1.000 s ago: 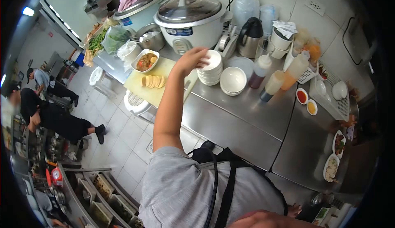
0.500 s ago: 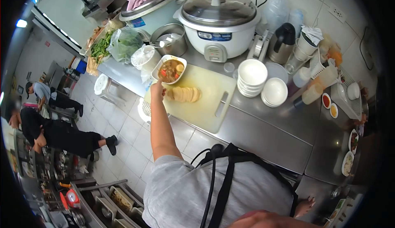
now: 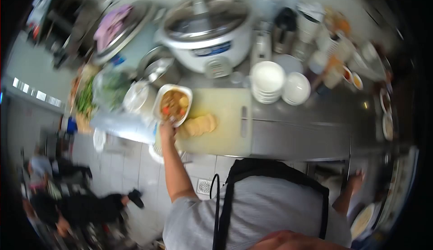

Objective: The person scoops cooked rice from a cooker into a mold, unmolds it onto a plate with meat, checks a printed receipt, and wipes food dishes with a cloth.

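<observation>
My left hand point(image 3: 167, 131) reaches over the counter. Its fingers are closed at the near rim of a white bowl point(image 3: 158, 110) of brown stew with orange and yellow pieces. Just right of that hand lie pale, overlapping slices point(image 3: 200, 124), which look like bread, on a cream cutting board point(image 3: 221, 103). The bowl is at the board's left end. Off to the lower right, beyond the counter's front edge, my right hand point(image 3: 357, 181) is away from the board. It looks open, with nothing visible in it, though blurred.
Behind the board stands a large rice cooker point(image 3: 205, 38). Stacked white bowls point(image 3: 268, 81) are to its right, near sauce bottles point(image 3: 333, 76). Left of the stew are a plastic-covered tub point(image 3: 139, 97) and bagged greens point(image 3: 110, 87). A co-worker in black point(image 3: 90, 209) is at the lower left.
The view has turned and blurred, so the counter looks more level. My left hand remains at the stew bowl's near rim. My right hand has swung outward and up in the view.
</observation>
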`<state>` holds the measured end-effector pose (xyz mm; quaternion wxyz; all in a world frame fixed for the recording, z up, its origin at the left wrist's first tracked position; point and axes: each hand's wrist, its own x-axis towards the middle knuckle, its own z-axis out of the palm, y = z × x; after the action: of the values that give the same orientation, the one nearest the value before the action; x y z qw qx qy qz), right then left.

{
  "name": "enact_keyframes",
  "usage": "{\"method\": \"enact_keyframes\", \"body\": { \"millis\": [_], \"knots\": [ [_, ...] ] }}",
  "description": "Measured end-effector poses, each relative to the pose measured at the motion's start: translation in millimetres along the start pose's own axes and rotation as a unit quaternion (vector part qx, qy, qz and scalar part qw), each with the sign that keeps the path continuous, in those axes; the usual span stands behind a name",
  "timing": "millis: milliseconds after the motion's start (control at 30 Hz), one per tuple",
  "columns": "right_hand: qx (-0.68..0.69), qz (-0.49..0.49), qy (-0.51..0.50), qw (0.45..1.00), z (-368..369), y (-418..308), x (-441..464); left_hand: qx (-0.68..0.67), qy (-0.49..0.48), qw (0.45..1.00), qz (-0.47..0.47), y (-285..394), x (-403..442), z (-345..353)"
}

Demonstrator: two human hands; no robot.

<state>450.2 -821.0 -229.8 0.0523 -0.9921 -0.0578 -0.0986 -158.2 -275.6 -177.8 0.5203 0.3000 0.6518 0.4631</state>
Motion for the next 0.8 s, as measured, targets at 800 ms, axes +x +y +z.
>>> {"method": "enact_keyframes", "body": {
  "millis": [800],
  "knots": [
    [0.472, 0.031, -0.132, 0.871, -35.9, -22.9, 19.7, 0.085, -0.521, 0.849, 0.035, -47.5, -311.4, 286.8]
  ]
}}
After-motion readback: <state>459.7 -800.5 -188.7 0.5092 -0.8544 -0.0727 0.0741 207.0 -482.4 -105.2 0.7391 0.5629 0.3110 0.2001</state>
